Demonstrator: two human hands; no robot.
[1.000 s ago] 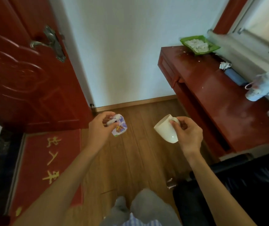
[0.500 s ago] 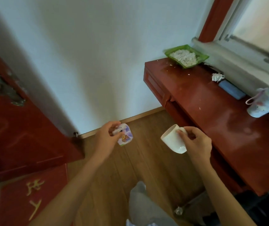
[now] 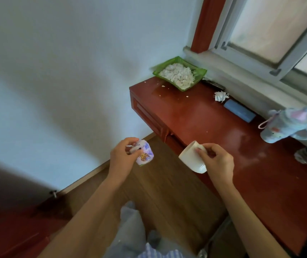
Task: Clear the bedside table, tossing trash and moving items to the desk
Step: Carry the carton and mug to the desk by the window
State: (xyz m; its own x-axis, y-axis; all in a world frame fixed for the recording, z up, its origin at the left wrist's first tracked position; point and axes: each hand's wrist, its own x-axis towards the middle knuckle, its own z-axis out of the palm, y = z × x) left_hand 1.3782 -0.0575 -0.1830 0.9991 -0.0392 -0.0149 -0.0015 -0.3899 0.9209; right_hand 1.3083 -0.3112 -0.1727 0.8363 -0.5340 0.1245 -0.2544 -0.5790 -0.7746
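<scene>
Left hand: the left hand grips a small purple-white packet between fingers and thumb. It is above the wooden floor, just beside the front corner of the desk.
Right hand: the right hand grasps a cream mug on its handle side. The mug is tilted, its mouth turned up and to the left.
Mug position: it hangs over the front edge of the desk, partly over the floor and partly over the red top. I cannot tell if it touches the desk.
Desk edge: the front edge runs in a diagonal from the far left corner toward the lower right. A drawer front is under it.
Open room on desk: the wide red surface in the middle, just beyond the right hand, is bare.
Back of desk: a green tray with pale scraps stands at the far corner, near the wall. A crumpled white paper and a blue case lie along the window sill.
Right side of desk: a pastel cup with a strap stands near the right border of the view.
</scene>
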